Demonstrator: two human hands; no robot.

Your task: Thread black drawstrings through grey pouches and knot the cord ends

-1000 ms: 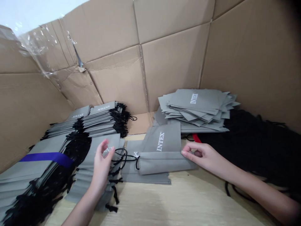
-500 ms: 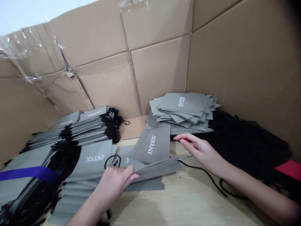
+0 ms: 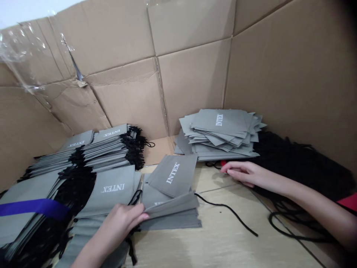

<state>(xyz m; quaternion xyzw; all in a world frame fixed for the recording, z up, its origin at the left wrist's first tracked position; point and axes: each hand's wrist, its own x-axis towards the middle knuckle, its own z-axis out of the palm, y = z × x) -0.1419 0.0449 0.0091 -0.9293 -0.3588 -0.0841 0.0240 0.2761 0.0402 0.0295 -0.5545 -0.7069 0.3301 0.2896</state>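
My left hand (image 3: pixel 125 219) pinches the near edge of a grey drawstring pouch (image 3: pixel 173 208), whose flat edge is lifted toward me. A black cord (image 3: pixel 225 206) trails from its right end across the table. Under and behind it lie more grey pouches, the top one (image 3: pixel 175 175) lettered INTEX. Out to the right, my right hand (image 3: pixel 245 173) has its fingers bent together at a small red object (image 3: pixel 223 163), mostly hidden by the fingertips. A short black loop (image 3: pixel 213 165) lies beside that object.
Stacks of grey pouches with black cords (image 3: pixel 108 149) fill the left, one under a purple band (image 3: pixel 36 206). A loose pile of grey pouches (image 3: pixel 223 130) lies at the back, with a heap of black cords (image 3: pixel 301 163) at right. Cardboard walls (image 3: pixel 192 74) enclose the table (image 3: pixel 217 242).
My left hand has moved left and slightly down with the pouch. My right hand has shifted right, and the red object now shows above its fingertips. The cord's free end lies clearly on the table.
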